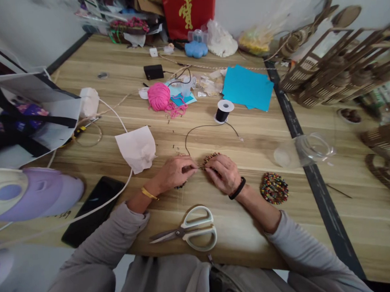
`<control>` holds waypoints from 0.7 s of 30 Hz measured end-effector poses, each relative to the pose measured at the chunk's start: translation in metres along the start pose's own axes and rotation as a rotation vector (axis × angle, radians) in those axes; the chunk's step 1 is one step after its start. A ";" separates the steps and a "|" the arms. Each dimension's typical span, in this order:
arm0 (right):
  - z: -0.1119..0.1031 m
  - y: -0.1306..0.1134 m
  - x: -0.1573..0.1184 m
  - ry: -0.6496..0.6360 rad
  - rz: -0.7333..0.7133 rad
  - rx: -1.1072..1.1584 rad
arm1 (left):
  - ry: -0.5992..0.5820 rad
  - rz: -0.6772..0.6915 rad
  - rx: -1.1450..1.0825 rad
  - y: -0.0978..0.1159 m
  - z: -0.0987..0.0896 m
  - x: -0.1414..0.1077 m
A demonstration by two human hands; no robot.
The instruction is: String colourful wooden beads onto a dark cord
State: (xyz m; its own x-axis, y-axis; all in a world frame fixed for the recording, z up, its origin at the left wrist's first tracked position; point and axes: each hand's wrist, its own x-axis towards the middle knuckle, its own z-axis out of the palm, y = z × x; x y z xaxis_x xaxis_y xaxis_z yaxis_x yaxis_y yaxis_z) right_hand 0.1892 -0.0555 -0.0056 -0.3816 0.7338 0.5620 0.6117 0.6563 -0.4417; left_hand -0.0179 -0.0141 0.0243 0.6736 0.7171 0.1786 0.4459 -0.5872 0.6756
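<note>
Close together above the table, both my hands pinch a thin dark cord (200, 167) that spans the small gap between them. My left hand (176, 170) has thumb and forefinger pressed on its left end. My right hand (223, 172) grips the other side, with a string of small multicoloured beads (210, 158) showing behind and under its fingers. More of the dark cord curves up from the left hand past a spool of black cord (223, 111). Just below the hands lie scissors (190, 230) with pale handles. A coil of colourful beads (274, 188) rests right of my right wrist.
Pink yarn (159, 96), blue sheets (247, 88) and a black box (153, 72) lie farther back. Left are a white paper (136, 148), a black phone (92, 211) and a white cable (126, 185). Brown wooden models (335, 67) stand on the right beyond a black strip.
</note>
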 end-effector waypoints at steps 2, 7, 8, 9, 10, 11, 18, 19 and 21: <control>0.000 0.000 0.000 -0.013 0.007 -0.005 | 0.043 -0.077 0.031 -0.004 -0.005 -0.001; 0.001 0.001 -0.001 -0.020 0.006 -0.004 | 0.180 -0.189 0.054 -0.016 -0.014 -0.002; 0.001 0.001 -0.001 -0.018 0.004 -0.005 | 0.181 -0.197 0.070 -0.018 -0.015 -0.002; 0.001 0.001 -0.001 -0.019 0.004 -0.007 | 0.177 -0.204 0.094 -0.020 -0.015 -0.002; 0.001 0.001 -0.001 -0.022 0.005 -0.011 | 0.169 -0.210 0.120 -0.022 -0.016 -0.002; 0.001 0.001 -0.001 -0.024 0.005 -0.015 | 0.160 -0.216 0.147 -0.023 -0.016 -0.002; 0.001 0.001 -0.001 -0.015 0.000 -0.026 | 0.043 -0.141 0.198 -0.026 -0.012 -0.005; 0.001 0.001 -0.001 -0.016 0.001 -0.026 | 0.032 -0.127 0.202 -0.025 -0.012 -0.005; 0.001 0.001 -0.001 -0.014 0.001 -0.024 | 0.035 -0.114 0.202 -0.023 -0.011 -0.005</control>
State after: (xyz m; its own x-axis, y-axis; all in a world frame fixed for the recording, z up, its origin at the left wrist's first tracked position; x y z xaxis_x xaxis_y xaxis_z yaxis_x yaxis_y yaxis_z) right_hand 0.1896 -0.0552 -0.0079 -0.3907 0.7371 0.5514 0.6287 0.6512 -0.4250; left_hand -0.0379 0.0000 0.0156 0.5930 0.7935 0.1365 0.6293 -0.5626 0.5361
